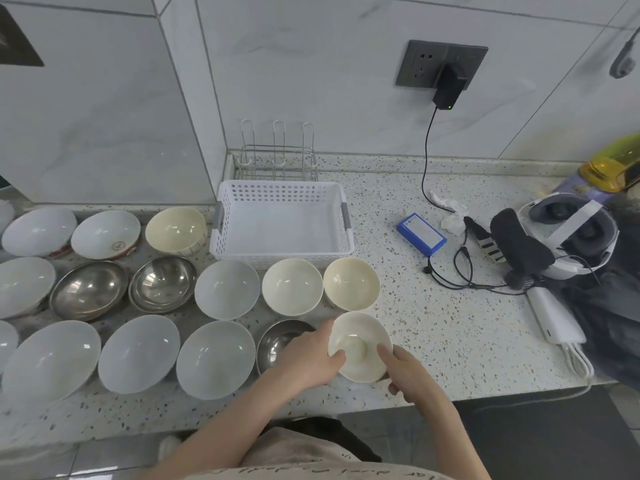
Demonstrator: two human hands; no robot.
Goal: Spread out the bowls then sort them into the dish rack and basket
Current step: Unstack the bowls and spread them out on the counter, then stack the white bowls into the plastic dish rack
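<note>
Both hands hold a small cream bowl (360,344) near the counter's front edge. My left hand (308,358) grips its left rim, thumb inside. My right hand (405,372) grips its right rim. Several bowls lie spread in rows to the left: white ones (227,289), steel ones (162,284) and cream ones (292,285). A steel bowl (277,341) sits partly hidden under my left hand. An empty white plastic basket (282,252) stands behind the bowls. A wire dish rack (277,161), also empty, is against the wall behind it.
Right of the bowls lie a blue battery pack (420,233), black cables (450,268), a white headset (568,237) and a white power bank (556,315). A charger (448,86) is plugged into the wall socket. A yellow-capped bottle (609,168) stands far right.
</note>
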